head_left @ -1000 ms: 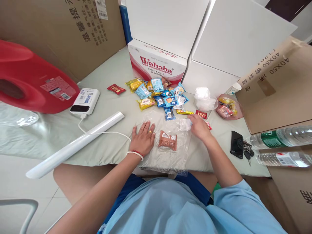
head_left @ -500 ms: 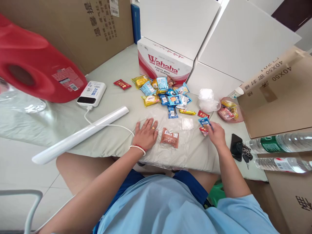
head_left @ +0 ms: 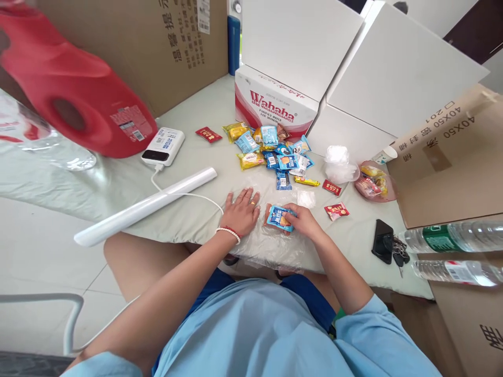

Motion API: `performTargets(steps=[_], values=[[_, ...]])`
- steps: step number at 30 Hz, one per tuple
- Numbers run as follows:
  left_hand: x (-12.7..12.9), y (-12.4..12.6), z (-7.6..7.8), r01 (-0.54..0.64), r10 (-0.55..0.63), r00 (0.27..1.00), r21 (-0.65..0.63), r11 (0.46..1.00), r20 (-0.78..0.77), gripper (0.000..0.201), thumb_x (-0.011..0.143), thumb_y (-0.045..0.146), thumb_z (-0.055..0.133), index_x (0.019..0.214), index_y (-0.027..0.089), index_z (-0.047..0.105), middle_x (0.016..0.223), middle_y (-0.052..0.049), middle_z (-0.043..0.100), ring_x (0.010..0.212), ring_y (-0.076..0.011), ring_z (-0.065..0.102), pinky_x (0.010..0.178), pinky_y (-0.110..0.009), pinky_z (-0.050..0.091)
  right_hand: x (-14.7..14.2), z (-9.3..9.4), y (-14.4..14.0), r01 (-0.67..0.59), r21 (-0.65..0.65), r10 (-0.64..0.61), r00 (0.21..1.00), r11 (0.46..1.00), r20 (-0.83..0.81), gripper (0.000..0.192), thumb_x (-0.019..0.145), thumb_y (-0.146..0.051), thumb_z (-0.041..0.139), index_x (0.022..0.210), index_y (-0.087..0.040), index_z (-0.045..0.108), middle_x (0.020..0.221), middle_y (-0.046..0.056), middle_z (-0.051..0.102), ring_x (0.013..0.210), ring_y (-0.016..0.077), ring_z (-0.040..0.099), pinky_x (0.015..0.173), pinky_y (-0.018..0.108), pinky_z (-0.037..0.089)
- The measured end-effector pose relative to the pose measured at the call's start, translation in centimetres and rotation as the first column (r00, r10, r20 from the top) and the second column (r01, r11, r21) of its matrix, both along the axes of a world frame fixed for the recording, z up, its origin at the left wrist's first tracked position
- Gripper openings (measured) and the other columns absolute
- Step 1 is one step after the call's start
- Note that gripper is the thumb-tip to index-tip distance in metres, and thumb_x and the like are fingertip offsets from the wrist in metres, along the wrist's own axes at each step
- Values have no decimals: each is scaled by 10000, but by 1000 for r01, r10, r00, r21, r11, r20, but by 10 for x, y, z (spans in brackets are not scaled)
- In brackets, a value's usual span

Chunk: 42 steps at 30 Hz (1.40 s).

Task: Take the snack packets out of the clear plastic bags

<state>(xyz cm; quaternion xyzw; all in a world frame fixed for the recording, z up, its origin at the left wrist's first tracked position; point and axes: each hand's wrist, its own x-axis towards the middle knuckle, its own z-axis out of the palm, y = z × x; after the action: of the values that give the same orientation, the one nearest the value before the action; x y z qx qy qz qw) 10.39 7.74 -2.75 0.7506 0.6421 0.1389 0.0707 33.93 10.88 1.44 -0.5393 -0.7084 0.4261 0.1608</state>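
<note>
My right hand (head_left: 304, 221) grips a blue snack packet (head_left: 278, 217) by its right edge, thumb on top. The packet covers most of a brown snack packet (head_left: 266, 222) on a clear plastic sheet (head_left: 255, 246); I cannot tell whether they touch. To the left, my left hand (head_left: 240, 213) lies flat on the sheet's edge with its fingers spread, holding nothing. A folded white piece (head_left: 306, 199) sits just behind my right hand. Farther back is a pile of wrapped snacks (head_left: 271, 152) in yellow and blue. Two red packets, one (head_left: 332, 187) behind the other (head_left: 337, 211), lie to the right.
A white-and-red water carton (head_left: 275, 104) stands behind the pile. On the left are a white tube (head_left: 145, 207), a cabled power bank (head_left: 163, 146) and a red jug (head_left: 98, 99). On the right: a pink bowl of snacks (head_left: 387, 196), a phone (head_left: 382, 241), keys and plastic bottles (head_left: 451, 238).
My right hand has carried the blue snack packet leftward, from beside the red packets to over the brown one. My left hand stays flat on the table. The view has shifted slightly.
</note>
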Motion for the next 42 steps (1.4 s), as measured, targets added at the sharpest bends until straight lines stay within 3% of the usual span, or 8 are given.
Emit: performTargets(steps=[6, 9, 11, 15, 21, 26, 37, 42], values=[[-1, 1, -3, 1, -1, 1000, 12, 1000, 13, 567, 1048, 399, 277, 1550, 215, 465, 1671, -126, 372, 1554, -284, 317, 1266, -616, 101, 6, 23, -6, 28, 243, -24, 1000, 970, -17, 217, 924, -405, 588, 980, -221, 687, 903, 26, 721, 847, 213, 667, 793, 343, 547], [-1, 0, -2, 8, -8, 1000, 9, 1000, 22, 568, 1046, 400, 279, 1549, 215, 466, 1668, -128, 377, 1552, -289, 321, 1265, -617, 99, 2, 40, -19, 66, 560, -107, 993, 826, 41, 220, 988, -392, 541, 1032, -254, 708, 1049, 90, 691, 1024, 266, 629, 917, 429, 522], [-1, 0, -1, 9, -10, 1000, 11, 1000, 26, 570, 1044, 398, 281, 1551, 213, 464, 1668, -130, 378, 1553, -288, 317, 1267, -613, 95, -2, 38, -29, -72, 638, -60, 981, 767, 182, 237, 1016, -345, 509, 1059, -271, 730, 1092, 111, 677, 1062, 284, 593, 954, 466, 493], [-1, -1, -1, 0, -1, 999, 18, 1000, 34, 572, 1042, 394, 281, 1549, 207, 466, 1664, -135, 383, 1554, -282, 315, 1270, -606, 93, -6, 14, -42, -438, 500, 200, 866, 747, 459, 217, 1012, -362, 564, 1061, -268, 754, 1089, 110, 678, 1033, 282, 559, 905, 451, 480], [-1, 0, -4, 7, -10, 998, 39, 999, 62, 565, 1041, 406, 296, 1547, 222, 471, 1664, -127, 386, 1553, -290, 317, 1274, -609, 75, -5, 14, -33, -380, 525, 146, 889, 762, 433, 556, 918, -543, 690, 1392, -260, 616, 1411, 154, 566, 1274, 340, 493, 1069, 521, 440], [-1, 0, -5, 6, -9, 998, 48, 999, 64, 558, 1040, 400, 311, 1535, 212, 487, 1655, -139, 399, 1546, -295, 330, 1270, -613, 90, -24, 13, -22, -547, 385, 243, 757, 743, 607, 755, 911, -470, 715, 1565, -221, 432, 1483, 194, 506, 1430, 391, 367, 1174, 600, 322], [-2, -1, -3, 9, -12, 998, 43, 999, 60, 552, 1048, 390, 305, 1539, 208, 478, 1656, -136, 399, 1549, -287, 326, 1268, -620, 106, -7, 37, -9, -487, 419, 284, 842, 767, 460, 574, 1011, -425, 553, 1539, -225, 446, 1298, 166, 559, 1235, 324, 490, 1090, 502, 430], [-1, -2, -4, 7, -9, 998, 29, 1000, 63, 557, 1047, 395, 305, 1552, 219, 463, 1668, -129, 378, 1553, -290, 325, 1273, -618, 92, 5, 52, 2, -308, 522, 157, 936, 795, 314, 545, 1027, -402, 519, 1539, -241, 427, 1298, 145, 595, 1185, 307, 537, 1058, 500, 441]])
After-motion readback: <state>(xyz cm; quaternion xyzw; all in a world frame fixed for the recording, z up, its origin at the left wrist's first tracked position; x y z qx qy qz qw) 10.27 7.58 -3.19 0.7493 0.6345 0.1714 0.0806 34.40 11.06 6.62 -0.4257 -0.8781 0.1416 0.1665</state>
